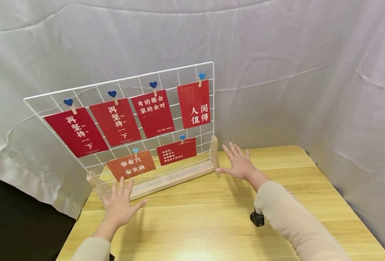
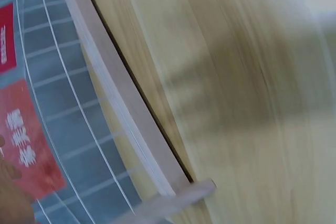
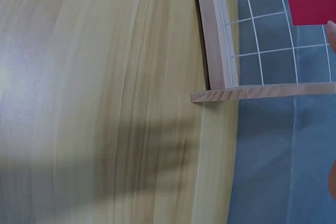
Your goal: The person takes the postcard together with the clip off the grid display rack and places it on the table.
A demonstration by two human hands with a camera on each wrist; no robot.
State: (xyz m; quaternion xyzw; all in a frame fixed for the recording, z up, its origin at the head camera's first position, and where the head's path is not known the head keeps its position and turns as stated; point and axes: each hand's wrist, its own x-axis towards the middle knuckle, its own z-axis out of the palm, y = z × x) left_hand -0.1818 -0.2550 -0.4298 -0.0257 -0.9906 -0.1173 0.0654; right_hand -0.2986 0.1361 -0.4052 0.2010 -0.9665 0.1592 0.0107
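Fingers spread apart, left hand (image 1: 120,208) and right hand (image 1: 241,167) near opposite ends of the grid rack (image 1: 176,180), we advise steadying it evenly.

Bright head view: glare whitens the tabletop (image 1: 192,224) nearest you; your left hand (image 1: 120,207) and right hand (image 1: 239,165) cast soft shadows. Left-wrist view, blurred; right-wrist view, sharper, with left-edge glare.

A white wire grid (image 1: 119,80) stands upright in a pale wooden base (image 1: 173,182) on the desk (image 1: 192,217), its left end nearer than its right. Four red cards (image 1: 115,122) with white lettering hang across the top; two smaller cards (image 1: 179,151) hang below, the left one more orange. Blue heart-topped clips (image 1: 112,94) hold every card's upper edge.
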